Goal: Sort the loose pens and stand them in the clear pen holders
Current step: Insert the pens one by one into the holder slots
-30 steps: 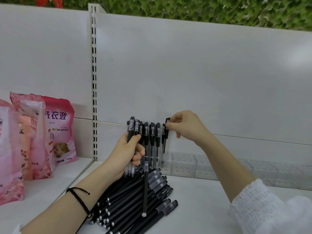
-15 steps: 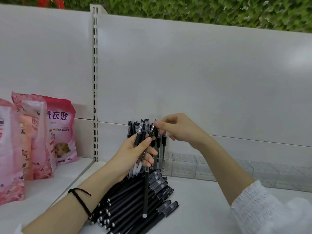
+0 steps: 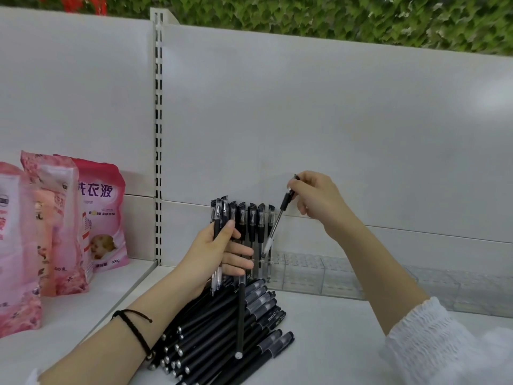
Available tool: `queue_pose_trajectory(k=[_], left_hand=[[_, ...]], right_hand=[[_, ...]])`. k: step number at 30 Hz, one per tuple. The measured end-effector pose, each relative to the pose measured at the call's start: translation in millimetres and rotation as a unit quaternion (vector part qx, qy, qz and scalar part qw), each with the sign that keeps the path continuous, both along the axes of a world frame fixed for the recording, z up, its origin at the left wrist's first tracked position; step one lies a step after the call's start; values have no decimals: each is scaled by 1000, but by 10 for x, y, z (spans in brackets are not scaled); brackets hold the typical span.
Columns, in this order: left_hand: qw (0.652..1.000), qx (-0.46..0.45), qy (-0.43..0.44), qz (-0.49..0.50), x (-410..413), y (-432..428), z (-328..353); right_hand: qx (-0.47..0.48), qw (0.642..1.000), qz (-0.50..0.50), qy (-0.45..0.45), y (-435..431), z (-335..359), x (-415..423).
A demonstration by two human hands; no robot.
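My left hand (image 3: 219, 255) grips a small upright bundle of black-capped clear pens (image 3: 219, 218) above a heap of loose black pens (image 3: 222, 329) lying on the white shelf. My right hand (image 3: 319, 198) pinches one pen (image 3: 277, 220) by its cap end, tilted with its tip down toward the left end of the clear pen holders (image 3: 333, 276). Several pens (image 3: 254, 229) stand upright in that left end, behind my left hand. The rest of the holder row along the back panel holds nothing.
Pink detergent pouches (image 3: 94, 212) stand on the neighbouring shelf at the left, past a slotted white upright (image 3: 158, 134). A white back panel (image 3: 333, 120) rises behind the holders. A white sleeve covers my right forearm at the lower right.
My right hand drew one pen out of the bundle and carried it up and right, now tilted tip-down over the holder. My left hand straightened its bundle upright.
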State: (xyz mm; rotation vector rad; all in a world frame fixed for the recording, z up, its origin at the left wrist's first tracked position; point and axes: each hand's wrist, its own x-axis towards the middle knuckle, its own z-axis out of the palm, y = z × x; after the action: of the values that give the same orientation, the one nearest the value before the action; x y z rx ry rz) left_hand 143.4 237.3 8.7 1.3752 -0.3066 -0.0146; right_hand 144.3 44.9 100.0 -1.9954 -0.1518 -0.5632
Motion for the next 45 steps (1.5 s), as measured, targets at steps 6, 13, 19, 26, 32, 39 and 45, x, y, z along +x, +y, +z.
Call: queue_pose_trajectory(k=[6,13,19,26,32,39,45], left_hand=[[1000,14,1,-5,26,12,-15],[1000,6,10,-6,58,27,-1],[1000,-2,27,-8,42,3,28],[995,-27,2,-96,-32,-21,63],[989,-12,-50,-141,-60,-49,5],[991,-18,-39,-123,-34,-36,22],[997,51,-30,-46,34,-30,-32]], right_hand=[[-135,989,-45,-35,21,-88,47],[-162,984,-54,-47,-7,-73,57],[-294,955,-5,33,46,-173,63],[-319,942,-105,-4,54,-109,4],[-136,985,95,52,216,-6,-149],[18,992,108,71,177,-17,-101],[70,995,-52,-43,23,-34,43]])
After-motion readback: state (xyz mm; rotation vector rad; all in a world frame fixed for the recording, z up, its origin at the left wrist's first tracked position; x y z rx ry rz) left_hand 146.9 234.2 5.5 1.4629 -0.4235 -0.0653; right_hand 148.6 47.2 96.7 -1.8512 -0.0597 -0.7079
